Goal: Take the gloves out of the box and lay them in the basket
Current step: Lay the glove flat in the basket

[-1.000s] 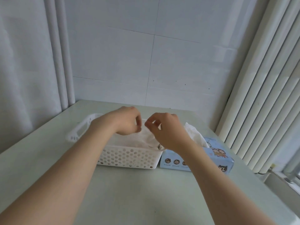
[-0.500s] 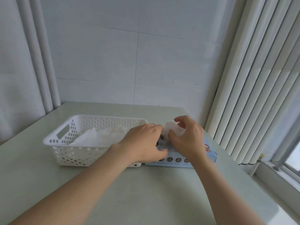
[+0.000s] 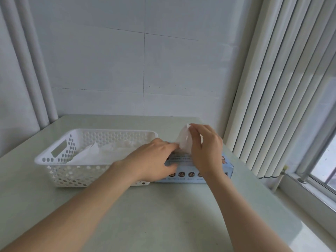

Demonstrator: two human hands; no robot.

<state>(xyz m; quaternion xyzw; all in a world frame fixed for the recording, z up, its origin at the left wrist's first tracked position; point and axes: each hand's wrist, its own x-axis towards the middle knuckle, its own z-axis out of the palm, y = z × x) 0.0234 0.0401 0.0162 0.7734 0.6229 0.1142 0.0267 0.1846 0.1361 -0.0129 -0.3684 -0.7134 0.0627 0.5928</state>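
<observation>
The task looked partly done. Several white gloves [image 3: 101,154] lay flat and loosely piled inside the white perforated basket [image 3: 72,176], and one more was on its way out of the box. The right hand [image 3: 205,148] pinched a thin white glove [image 3: 184,142] between thumb and fingertips, holding it up above the slot of the blue box [image 3: 214,171], with its lower end at the opening. The left hand [image 3: 152,160] lay flat on the top of the box, fingers extended towards the base of the glove and gripping nothing, apparently steadying the carton.

What remained, by the look of it, was to free this glove, carry it left over the near rim, lay it on the pile, and go on with whatever the box held; how many were inside could not be seen.

Basket and box stood side by side, touching or nearly so, on the pale green tabletop [image 3: 163,215]. Vertical blinds [image 3: 281,88] hung to the right beside a window [image 3: 325,160], and pipes [image 3: 31,70] ran up the left wall. Nothing lay between box and basket except the left forearm crossing the basket's right corner.
</observation>
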